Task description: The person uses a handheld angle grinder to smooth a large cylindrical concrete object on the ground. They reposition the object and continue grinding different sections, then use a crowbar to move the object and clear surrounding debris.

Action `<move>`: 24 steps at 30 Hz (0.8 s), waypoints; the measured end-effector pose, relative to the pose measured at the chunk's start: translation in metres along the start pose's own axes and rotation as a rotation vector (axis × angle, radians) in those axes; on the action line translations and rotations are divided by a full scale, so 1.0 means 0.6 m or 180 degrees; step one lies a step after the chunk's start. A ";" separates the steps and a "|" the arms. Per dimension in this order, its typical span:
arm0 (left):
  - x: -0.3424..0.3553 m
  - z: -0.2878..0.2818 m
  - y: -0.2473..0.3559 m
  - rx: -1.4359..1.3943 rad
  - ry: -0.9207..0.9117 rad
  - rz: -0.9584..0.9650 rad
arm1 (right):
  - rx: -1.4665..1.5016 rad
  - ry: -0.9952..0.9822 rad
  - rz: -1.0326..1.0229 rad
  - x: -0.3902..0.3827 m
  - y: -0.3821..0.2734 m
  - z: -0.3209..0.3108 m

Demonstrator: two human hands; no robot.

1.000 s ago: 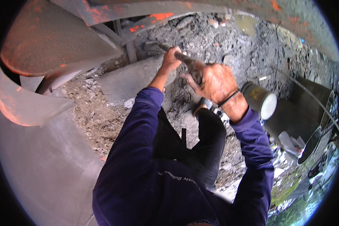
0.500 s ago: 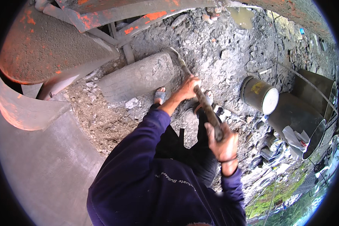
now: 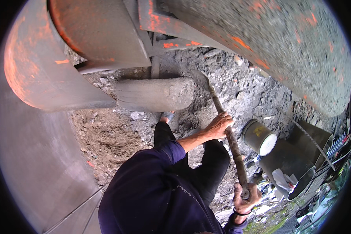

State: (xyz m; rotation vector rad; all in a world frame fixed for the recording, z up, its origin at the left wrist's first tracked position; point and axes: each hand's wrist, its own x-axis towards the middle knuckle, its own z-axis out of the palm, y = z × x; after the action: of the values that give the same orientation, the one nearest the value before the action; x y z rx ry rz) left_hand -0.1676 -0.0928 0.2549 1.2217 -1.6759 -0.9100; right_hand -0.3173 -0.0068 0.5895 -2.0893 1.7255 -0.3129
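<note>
Both my hands are closed around the wooden handle of a long shovel [image 3: 236, 158]. My left hand [image 3: 221, 125] grips it partway along, knuckles up. Lower right, my right hand [image 3: 247, 198] wraps the handle's near end. The shaft slants up and left to a grey, grit-coated head [image 3: 201, 78] on the rubble, its exact blade shape hard to make out. Just left of that head lies a rounded, cement-caked thing like a tyre [image 3: 154, 94]. One sandalled foot [image 3: 167, 116] shows beside it.
A large cement-crusted drum [image 3: 284, 50] with orange paint overhangs the upper right. Curved metal sheets [image 3: 58, 82] crowd the left. At right stand a grey bucket [image 3: 260, 136] and open dark barrels [image 3: 284, 160], with a ribbed steel bar [image 3: 308, 138] across them. Loose rubble [image 3: 245, 91] covers the ground.
My view has shifted, bringing the large drum further in. My right hand has moved down and right, the left slightly right, both still on the handle, which stands steeper in view.
</note>
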 end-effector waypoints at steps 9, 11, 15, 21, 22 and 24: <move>0.086 -0.100 -0.221 -0.0070 0.1054 -0.0802 | -0.0091 -0.0468 -0.0746 0.315 -0.061 0.133; 0.069 -0.102 -0.298 0.0316 0.0565 -0.1264 | -0.0278 -0.0594 -0.0692 0.366 -0.052 0.218; 0.080 -0.012 -0.348 0.0159 0.1011 -0.0655 | -0.0157 -0.1034 -0.0028 0.393 0.052 0.196; 0.032 0.163 -0.269 0.0142 -0.0222 -0.1412 | 0.0313 -0.0834 0.0399 0.292 0.177 0.142; 0.012 0.184 -0.256 -0.0043 -0.0390 -0.1355 | 0.0350 -0.0857 0.0557 0.267 0.187 0.136; -0.030 0.206 -0.237 0.0191 -0.0067 -0.0946 | 0.0207 -0.0921 0.0996 0.210 0.189 0.130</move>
State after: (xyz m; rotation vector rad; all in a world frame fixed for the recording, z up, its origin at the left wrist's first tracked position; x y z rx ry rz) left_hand -0.2297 -0.1030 0.0768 1.5349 -1.5722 -1.0588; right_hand -0.3579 -0.1333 0.4583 -1.6877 1.7985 0.0256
